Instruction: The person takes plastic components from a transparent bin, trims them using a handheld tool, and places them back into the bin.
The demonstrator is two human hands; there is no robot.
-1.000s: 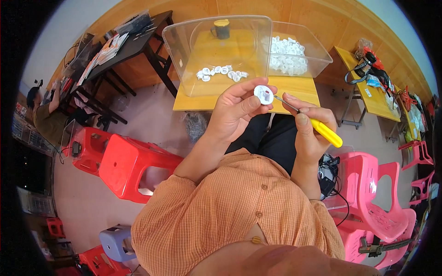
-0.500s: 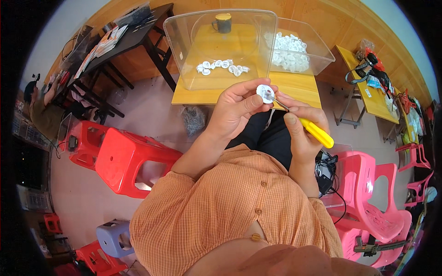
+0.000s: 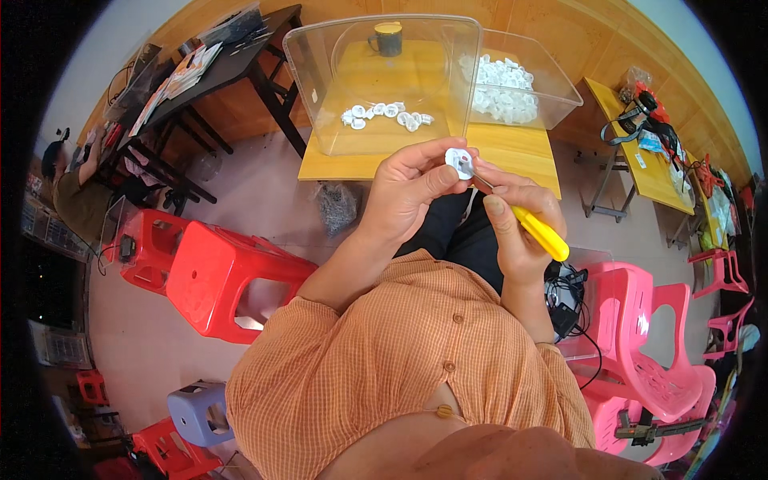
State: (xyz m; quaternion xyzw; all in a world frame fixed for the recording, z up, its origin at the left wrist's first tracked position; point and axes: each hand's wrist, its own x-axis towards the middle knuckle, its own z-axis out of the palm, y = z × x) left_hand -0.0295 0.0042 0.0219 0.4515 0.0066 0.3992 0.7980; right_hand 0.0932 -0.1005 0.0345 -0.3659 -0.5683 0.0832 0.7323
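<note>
Between the thumb and fingers of my left hand (image 3: 420, 180) is a small round white plastic part (image 3: 459, 162), its hollow face turned up. My right hand (image 3: 520, 212) grips a screwdriver with a yellow handle (image 3: 542, 234). The metal shaft reaches to the white part, and its tip lies at or against the part's inner face; the exact contact is too small to tell. Both hands are close together over my lap, just in front of the yellow table (image 3: 512, 156). Several similar white parts (image 3: 386, 114) show through a clear plastic bin (image 3: 384, 20) on the table.
A clear tub (image 3: 560, 100) heaped with white parts (image 3: 504, 92) and a dark mug (image 3: 388, 40) are on the table. Red stools (image 3: 216, 280) stand left, a pink chair (image 3: 640, 352) right. A person (image 3: 76, 184) sits at far left by a black table (image 3: 200, 80).
My right hand and the screwdriver have shifted slightly left and down. The white part has tilted a little in my left fingers. At far left the person has moved slightly.
</note>
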